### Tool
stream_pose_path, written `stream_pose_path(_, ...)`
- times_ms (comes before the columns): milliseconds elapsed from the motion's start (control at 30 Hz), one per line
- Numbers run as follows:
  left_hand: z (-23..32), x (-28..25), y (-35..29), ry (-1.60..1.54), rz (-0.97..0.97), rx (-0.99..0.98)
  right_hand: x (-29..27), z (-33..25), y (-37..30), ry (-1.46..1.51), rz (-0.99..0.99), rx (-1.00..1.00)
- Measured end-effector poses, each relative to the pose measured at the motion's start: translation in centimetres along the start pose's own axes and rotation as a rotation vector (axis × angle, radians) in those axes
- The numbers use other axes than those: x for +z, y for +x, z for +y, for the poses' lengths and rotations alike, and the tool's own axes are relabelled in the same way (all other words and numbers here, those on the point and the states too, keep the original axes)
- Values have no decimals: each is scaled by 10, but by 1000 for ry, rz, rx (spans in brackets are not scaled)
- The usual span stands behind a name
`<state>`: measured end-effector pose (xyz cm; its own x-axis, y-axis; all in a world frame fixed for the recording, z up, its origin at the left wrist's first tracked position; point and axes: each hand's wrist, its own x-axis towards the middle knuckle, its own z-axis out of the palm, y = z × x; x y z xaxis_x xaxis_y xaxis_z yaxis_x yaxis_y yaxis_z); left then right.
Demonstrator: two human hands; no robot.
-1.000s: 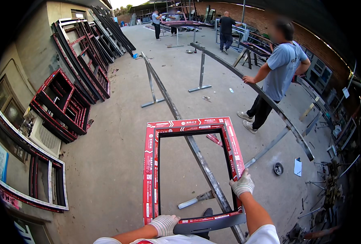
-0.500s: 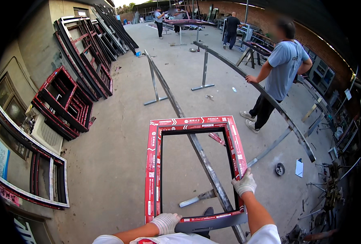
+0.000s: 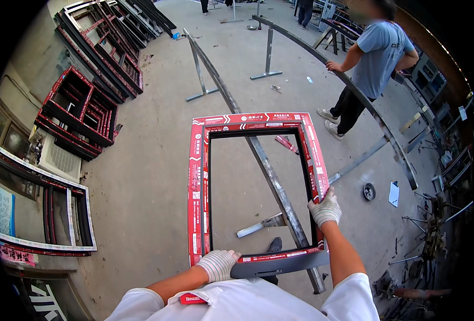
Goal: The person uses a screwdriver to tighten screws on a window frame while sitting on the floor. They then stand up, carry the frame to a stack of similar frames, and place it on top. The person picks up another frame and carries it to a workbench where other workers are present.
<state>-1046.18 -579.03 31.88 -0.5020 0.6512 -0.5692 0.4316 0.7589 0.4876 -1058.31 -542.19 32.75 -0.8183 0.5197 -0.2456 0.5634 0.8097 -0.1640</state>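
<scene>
I hold a rectangular window frame (image 3: 198, 176) wrapped in red protective film, lying flat in front of me above a long metal rail stand (image 3: 271, 176). My left hand (image 3: 218, 265), in a white knit glove, grips the frame's near left corner. Gloved too, my right hand (image 3: 325, 207) grips the right side rail near its lower end. The frame's near bar is dark and bare of film.
A person in a blue shirt (image 3: 373, 59) stands at the second curved rail (image 3: 354, 91) to the right. Stacks of red-wrapped frames (image 3: 79, 109) lean against the left wall. A small round object (image 3: 369, 191) and a paper (image 3: 394, 193) lie on the concrete floor.
The view has tilted down and closer to the frame. Both hands keep the same grip; the frame sits a little nearer to me.
</scene>
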Motion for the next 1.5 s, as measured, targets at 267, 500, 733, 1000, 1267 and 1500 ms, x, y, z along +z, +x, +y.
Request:
stream_pose_path(267, 3, -4, -3, 0, 5, 0, -6, -6, -5, 6, 10, 2)
stream_pose_path(500, 1, -5, -2, -5, -6, 4, -5, -1, -2, 9, 10, -5)
stream_pose_path(733, 2, -4, -3, 2, -17, -5, -9, -2, -7, 20, 23, -13)
stream_pose_path(1000, 1, -2, -4, -10, 3, 9, -13, -5, -10, 43, 8, -10)
stream_pose_path(1267, 1, 0, -3, 1, 27, 16, -10, -2, -7, 28, 17, -13)
stream_pose_path(1500, -1, 2, -2, -3, 33, 21, -10, -2, -8, 33, 10, -8)
